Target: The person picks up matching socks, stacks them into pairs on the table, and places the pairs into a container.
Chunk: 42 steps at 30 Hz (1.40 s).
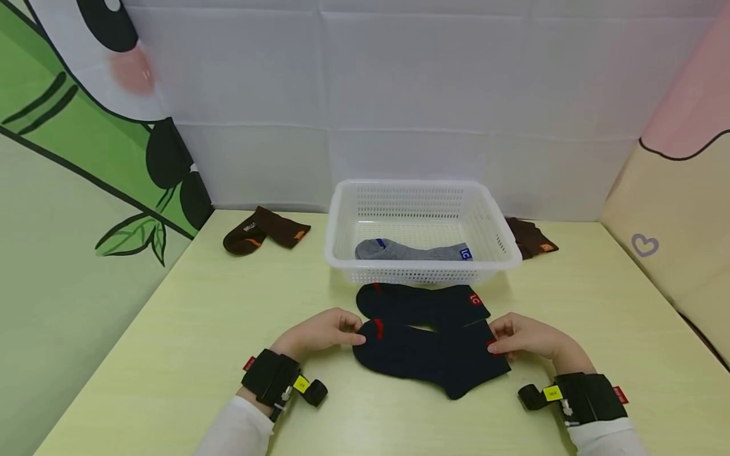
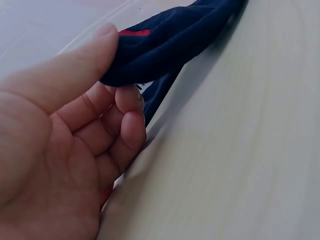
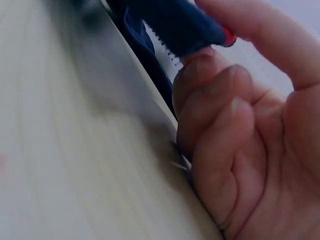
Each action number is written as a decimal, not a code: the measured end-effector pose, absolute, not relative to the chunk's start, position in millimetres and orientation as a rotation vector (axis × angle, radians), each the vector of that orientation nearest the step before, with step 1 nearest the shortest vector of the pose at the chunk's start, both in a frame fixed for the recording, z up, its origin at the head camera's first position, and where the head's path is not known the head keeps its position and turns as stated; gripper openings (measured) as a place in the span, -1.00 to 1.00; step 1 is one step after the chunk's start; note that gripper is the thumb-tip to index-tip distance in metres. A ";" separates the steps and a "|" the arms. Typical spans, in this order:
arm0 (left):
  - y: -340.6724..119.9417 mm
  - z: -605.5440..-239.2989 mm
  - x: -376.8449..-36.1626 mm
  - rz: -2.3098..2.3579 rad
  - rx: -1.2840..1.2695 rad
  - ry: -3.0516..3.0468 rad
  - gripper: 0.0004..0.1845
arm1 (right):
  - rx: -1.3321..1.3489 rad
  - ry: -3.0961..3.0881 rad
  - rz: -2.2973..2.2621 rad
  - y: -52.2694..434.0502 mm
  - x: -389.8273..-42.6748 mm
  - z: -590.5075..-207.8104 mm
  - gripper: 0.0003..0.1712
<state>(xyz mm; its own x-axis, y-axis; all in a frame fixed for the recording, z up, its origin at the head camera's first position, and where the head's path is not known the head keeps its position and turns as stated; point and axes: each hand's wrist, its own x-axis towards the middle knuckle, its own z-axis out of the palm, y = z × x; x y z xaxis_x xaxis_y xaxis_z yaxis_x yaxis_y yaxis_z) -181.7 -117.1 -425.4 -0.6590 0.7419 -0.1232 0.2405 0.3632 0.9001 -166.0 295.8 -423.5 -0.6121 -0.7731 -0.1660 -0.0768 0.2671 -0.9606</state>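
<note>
From the head view, a navy sock [image 1: 430, 358] is seen laid flat on the table [image 1: 171, 342] at about 6 o'clock from the white basket [image 1: 419, 228], held at its toe by the left hand [image 1: 322, 332] and at its cuff by the right hand [image 1: 527, 335], with a second navy sock [image 1: 422, 304] tucked just behind it. What's only made clear up close in the left wrist view: the toe end [image 2: 165, 45] is pinched between thumb and curled fingers [image 2: 127, 125], lifted a bit off the table. Same deal in the right wrist view, where the cuff [image 3: 175, 25] is pinched between thumb and fingertips [image 3: 210, 85], though it's pretty blurred.
</note>
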 end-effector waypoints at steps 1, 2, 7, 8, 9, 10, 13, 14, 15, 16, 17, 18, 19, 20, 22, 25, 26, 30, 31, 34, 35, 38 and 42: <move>-117.3 -425.0 -181.6 1.270 0.851 2.106 -0.77 | -0.779 1.885 -1.402 296.0 -166.1 -423.1 -0.70; -117.6 -425.0 -181.7 1.277 0.850 2.099 -0.77 | -0.792 1.873 -1.416 296.5 -166.3 -422.8 -0.71; -118.7 -423.3 -180.6 1.306 0.839 2.060 -0.78 | -0.862 1.799 -1.488 300.0 -167.6 -424.1 -0.83; -118.5 -423.4 -180.6 1.311 0.839 2.051 -0.79 | -0.866 1.786 -1.500 300.8 -167.8 -424.8 -0.86; -118.4 -423.2 -180.5 1.315 0.843 2.048 -0.79 | -0.870 1.773 -1.511 301.5 -168.0 -425.4 -0.89; -118.1 -423.4 -180.5 1.318 0.849 2.044 -0.80 | -0.871 1.762 -1.524 302.1 -168.1 -425.9 -0.91; -118.2 -424.5 -181.1 1.329 0.864 2.048 -0.83 | -0.871 1.749 -1.544 303.0 -168.6 -427.7 -0.94; -118.5 -424.9 -181.3 1.333 0.866 2.051 -0.84 | -0.873 1.749 -1.548 303.1 -168.8 -428.0 -0.93; -118.8 -425.4 -181.5 1.338 0.866 2.053 -0.85 | -0.874 1.747 -1.551 303.3 -169.0 -428.2 -0.91; -119.2 -425.8 -181.8 1.342 0.865 2.053 -0.85 | -0.876 1.745 -1.555 303.5 -169.3 -428.2 -0.88; -119.5 -426.1 -182.2 1.348 0.864 2.053 -0.86 | -0.875 1.740 -1.555 303.6 -169.5 -428.1 -0.84; -119.6 -426.2 -182.4 1.354 0.861 2.051 -0.86 | -0.870 1.734 -1.556 303.6 -169.5 -427.7 -0.80; -119.5 -426.2 -182.5 1.359 0.855 2.046 -0.86 | -0.860 1.724 -1.557 303.9 -169.6 -427.4 -0.76; -119.6 -426.0 -182.6 1.365 0.849 2.040 -0.86 | -0.849 1.715 -1.559 304.5 -169.7 -427.3 -0.72; -119.5 -426.1 -182.6 1.379 0.839 2.027 -0.86 | -0.830 1.694 -1.571 306.0 -170.3 -428.5 -0.67; -119.5 -426.0 -181.9 1.400 0.811 2.012 -0.87 | -0.812 1.638 -1.618 306.9 -170.5 -431.2 -0.66; -119.6 -426.1 -181.6 1.405 0.799 2.010 -0.87 | -0.824 1.606 -1.644 306.7 -170.6 -432.4 -0.66; -119.9 -425.8 -180.5 1.427 0.757 1.997 -0.87 | -0.820 1.498 -1.752 302.7 -168.7 -434.3 -0.62; -120.0 -425.8 -180.3 1.438 0.747 1.992 -0.87 | -0.830 1.478 -1.777 301.4 -168.2 -434.4 -0.60; -120.4 -425.9 -179.9 1.466 0.719 1.993 -0.87 | -0.832 1.482 -1.843 297.5 -167.0 -434.7 -0.54; -120.3 -426.3 -179.9 1.482 0.708 1.997 -0.87 | -0.840 1.493 -1.868 296.1 -166.7 -435.0 -0.53; -119.4 -428.2 -180.4 1.547 0.673 2.019 -0.88 | -0.850 1.592 -1.962 291.7 -166.1 -437.3 -0.52; -117.0 -431.7 -182.6 1.679 0.659 2.019 -0.84 | -0.793 1.807 -2.094 285.4 -165.1 -439.7 -0.57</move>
<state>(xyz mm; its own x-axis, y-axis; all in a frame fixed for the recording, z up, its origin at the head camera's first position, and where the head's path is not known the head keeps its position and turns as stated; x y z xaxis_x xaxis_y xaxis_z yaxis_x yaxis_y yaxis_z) -182.6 -117.0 -431.7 -0.7945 0.6068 -0.0256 0.0854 0.1533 0.9845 -165.1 285.4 -439.7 -0.8159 -0.5305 0.2302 -0.1500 -0.1902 -0.9702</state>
